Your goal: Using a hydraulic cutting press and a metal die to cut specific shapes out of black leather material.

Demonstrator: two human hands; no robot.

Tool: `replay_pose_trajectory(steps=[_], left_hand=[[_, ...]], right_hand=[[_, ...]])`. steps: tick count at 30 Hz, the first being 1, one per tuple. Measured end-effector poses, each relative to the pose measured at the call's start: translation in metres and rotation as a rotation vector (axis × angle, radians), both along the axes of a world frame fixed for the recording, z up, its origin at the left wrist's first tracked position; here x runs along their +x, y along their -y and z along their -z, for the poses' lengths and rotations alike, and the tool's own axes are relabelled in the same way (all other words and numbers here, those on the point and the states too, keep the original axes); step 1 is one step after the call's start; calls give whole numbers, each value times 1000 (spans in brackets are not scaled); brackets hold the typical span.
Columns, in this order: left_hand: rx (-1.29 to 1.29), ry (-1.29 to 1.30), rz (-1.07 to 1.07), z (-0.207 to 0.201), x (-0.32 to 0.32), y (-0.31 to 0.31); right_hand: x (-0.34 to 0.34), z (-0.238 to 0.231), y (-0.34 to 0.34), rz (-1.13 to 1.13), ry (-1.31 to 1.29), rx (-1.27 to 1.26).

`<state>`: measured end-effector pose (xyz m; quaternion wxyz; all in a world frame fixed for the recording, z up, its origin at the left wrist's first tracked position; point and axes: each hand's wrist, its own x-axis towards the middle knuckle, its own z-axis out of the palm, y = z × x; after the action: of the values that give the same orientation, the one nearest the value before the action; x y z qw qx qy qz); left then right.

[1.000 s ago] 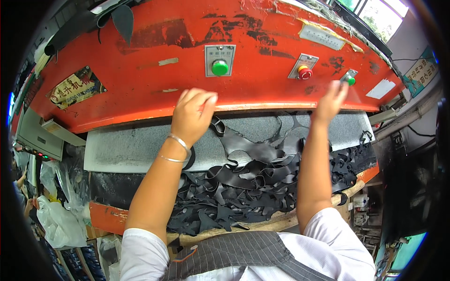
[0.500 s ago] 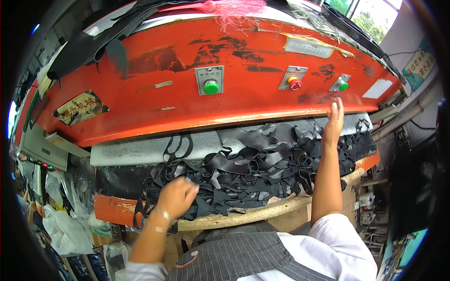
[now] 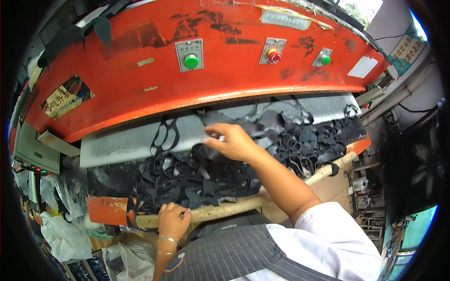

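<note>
A tangled heap of black leather-like offcuts [image 3: 215,185] lies along the front of a red press [image 3: 225,79]. Over its middle reaches my right hand [image 3: 230,141], thumb and fingers apart, with nothing visible in it. My left hand [image 3: 173,221] is beside the pale wooden pole [image 3: 220,211] at the front of the heap. Its fingers are curled in, and what they hold, if anything, is hidden. Behind the heap, a pale grey cutting board [image 3: 117,144] runs under the press beam, with a cut-out strip [image 3: 167,136] lying partly over it.
On the press front sit a green button [image 3: 191,61], a red one [image 3: 275,56] and another green one [image 3: 326,60]. A grey control box [image 3: 37,149] stands at the left, above a white plastic bag [image 3: 65,236]. Pipes [image 3: 393,105] run along the right wall.
My right hand has come away from below the right green button, moving left and down to above the offcuts. My left hand has dropped to the pole. The view has shifted slightly.
</note>
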<state>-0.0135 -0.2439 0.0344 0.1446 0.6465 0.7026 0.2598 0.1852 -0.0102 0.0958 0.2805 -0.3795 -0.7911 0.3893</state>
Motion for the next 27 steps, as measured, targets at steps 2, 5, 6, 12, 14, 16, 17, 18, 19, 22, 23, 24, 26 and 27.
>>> replay_pose_trajectory(steps=[2, 5, 6, 12, 14, 16, 17, 18, 19, 22, 23, 24, 26, 27], left_hand=[[-282, 20, 97, -13, -12, -6], [-399, 74, 206, -34, -21, -64], [-136, 107, 204, -30, -20, -95], [197, 114, 51, 25, -27, -253], [37, -331, 27, 37, -18, -259], [25, -312, 34, 41, -15, -256], [26, -312, 46, 39, -15, -253], [30, -333, 49, 35, -10, -254], [29, -326, 47, 35, -10, -258], [16, -349, 34, 30, -10, -260], [16, -352, 36, 30, -10, -260], [7, -345, 39, 29, -11, -261], [-1, -340, 42, 30, -10, -260], [-3, -344, 27, 32, -11, -258]], right_hand=[[25, 15, -18, 112, 88, 6], [23, 38, -40, 189, 170, 0], [6, 48, -48, 263, 237, 120], [-60, 79, -79, 340, 298, 40], [-29, 80, -88, 268, 125, 167], [9, 59, -75, 186, 104, 228], [26, 54, -64, 135, 112, 233], [40, 49, -54, 101, 160, 180], [45, 52, -50, 98, 167, 179], [51, 70, -39, 96, 236, 295], [52, 73, -39, 98, 233, 294], [53, 75, -39, 88, 229, 355], [56, 77, -39, 79, 223, 415], [58, 80, -38, 55, 205, 400]])
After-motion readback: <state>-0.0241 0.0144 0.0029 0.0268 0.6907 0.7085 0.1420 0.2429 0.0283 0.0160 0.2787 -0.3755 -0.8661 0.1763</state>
